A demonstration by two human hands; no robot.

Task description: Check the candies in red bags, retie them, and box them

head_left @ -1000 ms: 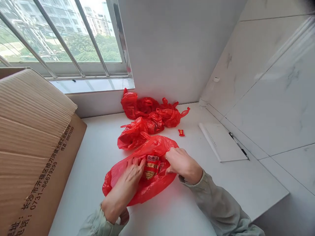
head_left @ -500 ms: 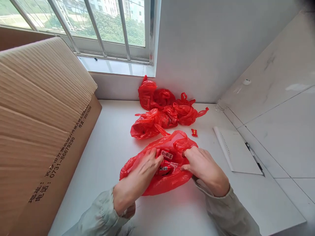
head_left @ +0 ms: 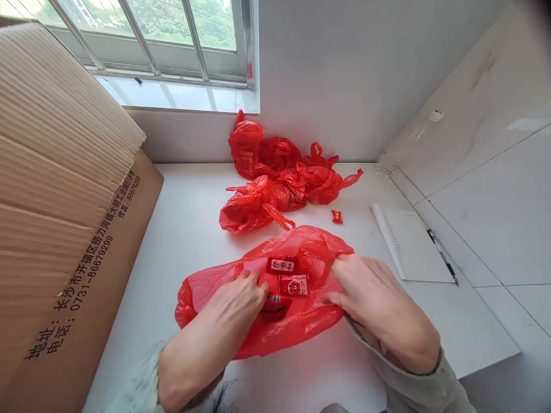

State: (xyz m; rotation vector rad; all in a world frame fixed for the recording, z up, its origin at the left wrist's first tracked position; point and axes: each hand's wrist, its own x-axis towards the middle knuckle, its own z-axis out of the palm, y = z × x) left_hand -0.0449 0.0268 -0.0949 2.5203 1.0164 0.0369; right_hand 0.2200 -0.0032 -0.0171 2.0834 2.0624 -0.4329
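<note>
A red plastic bag [head_left: 293, 332] lies spread wide on the white table, its mouth facing up. Inside it are several small red packets, among them a dark red one with a white label [head_left: 283, 265] and a square one [head_left: 294, 285]. My left hand [head_left: 235, 310] reaches into the bag's left part, fingers curled against its contents beside a packet; what the fingertips hold is hidden. On the right side, my right hand [head_left: 365, 287] grips the bag's edge, fingers closed on the red plastic.
Several tied red bags [head_left: 279, 172] sit against the back wall. A small red packet [head_left: 337, 217] lies in front of them. At the right are a notebook [head_left: 413, 244] and a pen [head_left: 442, 256]. A large cardboard box [head_left: 107, 258] stands at the left.
The bag's mouth is spread wider, and its packets show more. My left hand has moved left, away from the labelled packets; my right hand has moved slightly right with the bag's edge. The view has shifted.
</note>
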